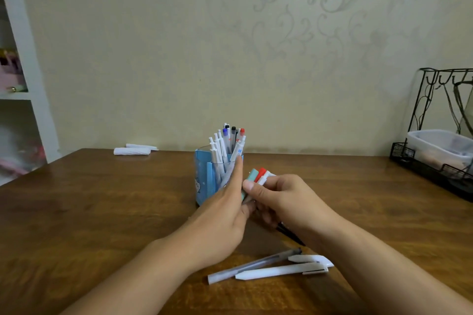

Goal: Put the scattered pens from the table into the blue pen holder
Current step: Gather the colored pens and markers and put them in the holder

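Note:
The blue pen holder (pixel 203 176) stands at the middle of the wooden table (pixel 102 207), filled with several white pens (pixel 225 143) with blue, black and red caps. My right hand (pixel 279 199) grips a bundle of pens (pixel 259 175) with teal, red and white ends, just right of the holder. My left hand (pixel 225 212) lies flat against that bundle and the holder's front, fingers straight, its thumb under the pens. Near the front edge lie a grey translucent pen (pixel 256 263) and two white pens (pixel 279 270).
A black wire rack (pixel 430 166) with a clear plastic box (pixel 440 146) stands at the right edge of the table. Rolled white papers (pixel 131 151) lie at the back left by the wall. A white shelf unit (pixel 33 100) rises at the far left.

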